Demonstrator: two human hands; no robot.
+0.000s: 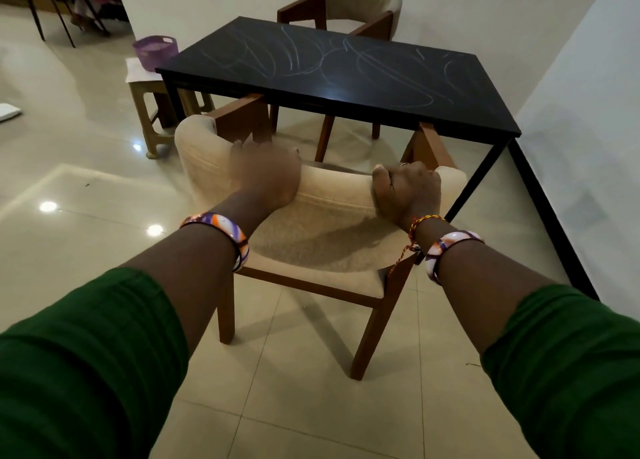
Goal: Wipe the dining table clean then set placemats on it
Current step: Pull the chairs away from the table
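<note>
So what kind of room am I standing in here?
Most likely a home dining area: a black dining table scribbled with chalk-like marks, upholstered wooden chairs at it, one under both hands, and a glossy tiled floor.

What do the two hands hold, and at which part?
Both the left hand and right hand grip the near chair by the top of its padded backrest.

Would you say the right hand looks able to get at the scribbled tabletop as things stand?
Probably not yet. The right hand grips the backrest of the near chair, which stands between the person and the dining table; moving the chair aside should free the way.
</note>
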